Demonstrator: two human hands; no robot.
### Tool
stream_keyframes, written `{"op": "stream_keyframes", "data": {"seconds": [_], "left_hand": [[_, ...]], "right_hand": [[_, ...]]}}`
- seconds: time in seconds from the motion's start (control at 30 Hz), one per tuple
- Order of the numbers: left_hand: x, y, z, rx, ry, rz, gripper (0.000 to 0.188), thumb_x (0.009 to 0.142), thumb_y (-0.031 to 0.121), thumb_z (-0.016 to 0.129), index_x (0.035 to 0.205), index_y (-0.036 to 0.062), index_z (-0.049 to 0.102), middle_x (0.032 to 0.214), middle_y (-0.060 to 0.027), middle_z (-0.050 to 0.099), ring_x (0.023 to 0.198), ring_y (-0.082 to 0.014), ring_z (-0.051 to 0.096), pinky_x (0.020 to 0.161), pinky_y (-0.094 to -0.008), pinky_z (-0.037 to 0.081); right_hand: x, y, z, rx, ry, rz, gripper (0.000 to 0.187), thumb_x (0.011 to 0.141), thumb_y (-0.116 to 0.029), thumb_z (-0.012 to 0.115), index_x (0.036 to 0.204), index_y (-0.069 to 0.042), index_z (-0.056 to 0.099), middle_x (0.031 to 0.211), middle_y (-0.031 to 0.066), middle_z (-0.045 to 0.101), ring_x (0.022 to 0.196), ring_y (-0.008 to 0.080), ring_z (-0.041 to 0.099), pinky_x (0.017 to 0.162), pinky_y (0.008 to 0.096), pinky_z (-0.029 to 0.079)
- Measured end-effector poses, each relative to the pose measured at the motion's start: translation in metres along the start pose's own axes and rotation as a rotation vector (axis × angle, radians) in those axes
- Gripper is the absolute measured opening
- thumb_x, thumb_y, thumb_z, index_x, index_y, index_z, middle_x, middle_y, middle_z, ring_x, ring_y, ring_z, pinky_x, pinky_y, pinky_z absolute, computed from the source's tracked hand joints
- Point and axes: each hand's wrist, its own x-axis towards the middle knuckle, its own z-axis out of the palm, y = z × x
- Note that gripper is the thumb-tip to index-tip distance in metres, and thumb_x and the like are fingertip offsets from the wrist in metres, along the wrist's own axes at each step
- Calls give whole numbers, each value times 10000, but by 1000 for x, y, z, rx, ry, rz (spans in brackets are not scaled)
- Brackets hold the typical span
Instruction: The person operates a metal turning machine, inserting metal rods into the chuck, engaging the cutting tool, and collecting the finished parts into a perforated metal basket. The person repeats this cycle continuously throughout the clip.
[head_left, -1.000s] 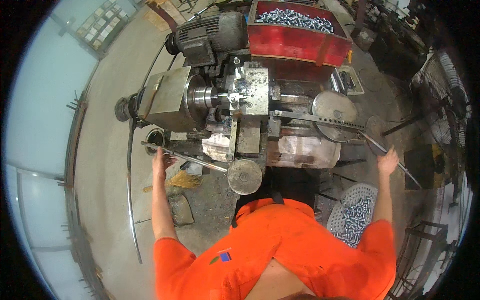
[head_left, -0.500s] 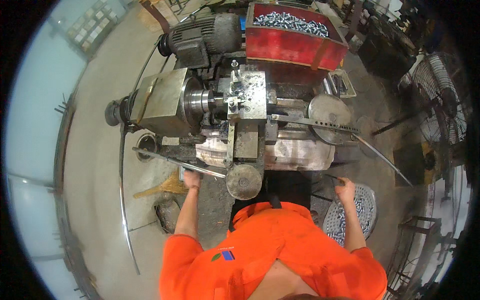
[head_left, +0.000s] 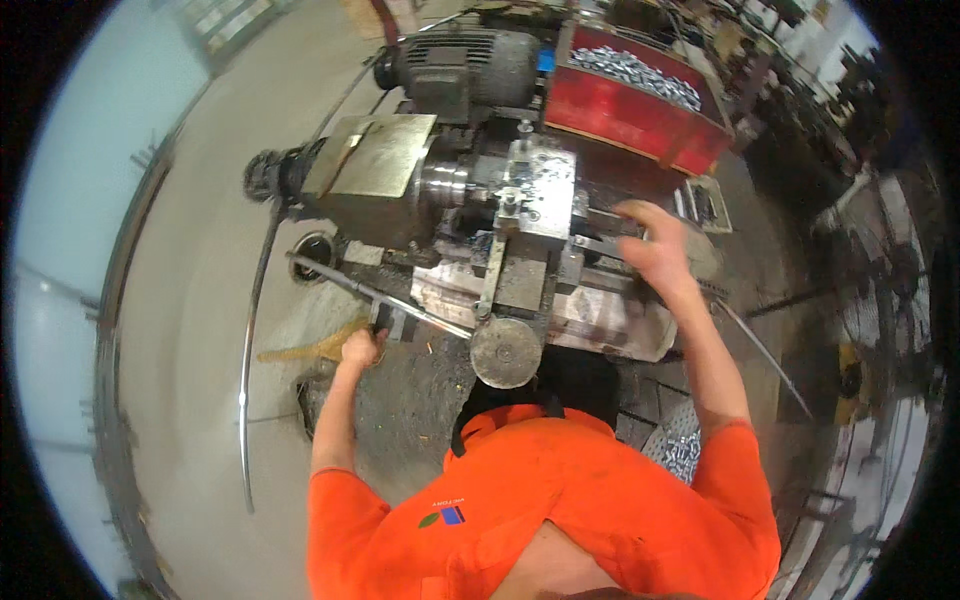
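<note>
A worker's left hand point(head_left: 360, 347) closes around the near end of a long grey steel lever bar point(head_left: 375, 293) running toward ten o'clock, while the open right hand point(head_left: 655, 250) hovers over the grimy lathe carriage point(head_left: 535, 205) at one o'clock.

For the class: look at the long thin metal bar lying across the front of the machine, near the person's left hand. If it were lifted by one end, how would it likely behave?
The long metal bar looks like steel, so probably stiff and heavy for its thinness. Gripped near the left hand, its far end would likely droop and swing. If round, which cannot be told, it may roll off the machine bed.
</note>
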Motion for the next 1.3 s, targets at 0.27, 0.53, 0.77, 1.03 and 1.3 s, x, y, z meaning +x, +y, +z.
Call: {"op": "stream_keyframes", "data": {"seconds": [0.27, 0.53, 0.77, 1.03, 1.3], "left_hand": [[-94, -88, -211, -186, 727, -177, 485, 883, 481, 440, 1005, 50, 627, 821, -199, 641, 776, -372, 618, 700, -457, 472], [-142, -82, -138, -177, 617, -519, 602, 864, 562, 420, 866, 0, 638, 815, -264, 617, 838, -409, 597, 743, -486, 447], [-154, -69, -147, -596, 317, -317, 436, 862, 392, 556, 767, -33, 579, 584, -137, 575, 489, -211, 588, 481, -351, 451], [-78, -52, -165, -849, 279, -27, 342, 814, 303, 640, 852, -30, 568, 636, -98, 582, 537, -185, 577, 529, -326, 465], [-76, -111, -143, -1159, 119, -148, 366, 767, 254, 688, 996, 12, 537, 674, -64, 535, 607, -175, 523, 634, -341, 456]], "right_hand": [[98, -66, 153, -303, -253, -358, 224, 505, -171, 600, 662, -24, 661, 822, 133, 633, 877, 318, 544, 764, 377, 463], [108, -66, 169, -369, -371, -341, 258, 510, -204, 602, 647, 9, 652, 747, 210, 635, 796, 362, 592, 737, 415, 494], [119, -67, 103, -559, -393, -284, 254, 593, -264, 600, 704, -49, 676, 773, 149, 649, 835, 334, 580, 747, 381, 467], [114, -18, -46, -318, 343, -288, 481, 599, -184, 604, 1070, -90, 630, 1276, 187, 466, 1121, 332, 489, 937, 390, 410], [-165, 129, -112, -338, 196, 494, 376, 603, -183, 602, 953, -64, 664, 1051, 168, 606, 909, 317, 601, 787, 364, 477]]}}
